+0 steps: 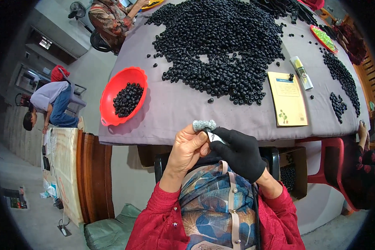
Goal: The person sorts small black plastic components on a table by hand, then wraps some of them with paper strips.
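My bare left hand (189, 146) and my black-gloved right hand (239, 150) meet in front of my chest, just off the table's near edge. A grey speckled, knit-looking finger cover (204, 125) shows at the top of my left fingers. The left thumb and fingers are pinched together against the right fingertips. A white strip with dark marks (214, 138) lies at the gloved thumb and finger. Whatever is pinched between the hands is too small or hidden to name. A red scalloped bowl (108, 98) of small black bead-like pieces stands to the left.
A large heap of black bead-like pieces (221, 46) covers the far middle of the grey-clothed table (175, 116). Right of it lie a yellow booklet (288, 100) and a white package (302, 73). Other people sit around the table; a red chair (335, 166) stands at right.
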`<state>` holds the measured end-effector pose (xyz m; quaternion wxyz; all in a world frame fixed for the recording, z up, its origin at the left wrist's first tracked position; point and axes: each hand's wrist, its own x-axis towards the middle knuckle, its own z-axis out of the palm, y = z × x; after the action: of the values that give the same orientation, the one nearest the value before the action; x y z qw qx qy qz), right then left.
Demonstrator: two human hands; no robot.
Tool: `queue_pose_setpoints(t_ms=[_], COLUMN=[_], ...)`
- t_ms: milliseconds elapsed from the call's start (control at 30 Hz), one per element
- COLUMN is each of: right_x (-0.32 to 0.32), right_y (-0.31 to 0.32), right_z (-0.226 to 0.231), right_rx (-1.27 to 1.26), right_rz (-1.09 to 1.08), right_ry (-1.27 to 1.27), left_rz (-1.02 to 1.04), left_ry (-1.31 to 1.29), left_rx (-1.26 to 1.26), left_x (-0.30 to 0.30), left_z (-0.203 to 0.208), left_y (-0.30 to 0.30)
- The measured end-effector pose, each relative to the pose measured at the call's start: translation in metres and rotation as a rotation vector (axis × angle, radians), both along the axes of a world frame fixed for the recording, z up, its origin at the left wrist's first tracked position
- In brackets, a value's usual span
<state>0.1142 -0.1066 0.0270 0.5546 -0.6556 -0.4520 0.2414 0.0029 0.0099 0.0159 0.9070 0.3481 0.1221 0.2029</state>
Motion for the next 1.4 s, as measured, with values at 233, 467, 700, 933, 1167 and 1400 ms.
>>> queue_pose_setpoints(t_ms=[233,467,700,933,1167,1400], right_x=[0.0001,-0.0011,-0.0023,-0.0026,-0.0043,-0.0048], right_y=[-0.0016,-0.0014,-0.0018,-0.0010,0.0001,0.0010], right_z=[0.0019,-0.0029,-0.0019,0.0009,-0.0011,-0.0034], right_rx=[0.001,0.023,0.025,0.030,-0.003,0.008], right_rz=[0.021,0.037,0.035,0.035,0.037,0.038], right_ry=[-0.008,0.058,0.074,0.040,0.021,0.130], left_rz=[0.025,0.036,0.039,0.038,0.048,0.035], left_ry=[0.033,0.037,0.042,0.043,0.054,0.055], left_rx=[0.067,0.106,0.138,0.144,0.151,0.186], left_x=[-0.0018,-0.0024,-0.0029,-0.0035,-0.0035,-0.0033], left_z=[0.0020,0.0030,0.0039,0.0045,0.0011,-0.0044], left_y=[0.0001,0.0002,-0.0006,-0.0006,-0.0007,0.0016])
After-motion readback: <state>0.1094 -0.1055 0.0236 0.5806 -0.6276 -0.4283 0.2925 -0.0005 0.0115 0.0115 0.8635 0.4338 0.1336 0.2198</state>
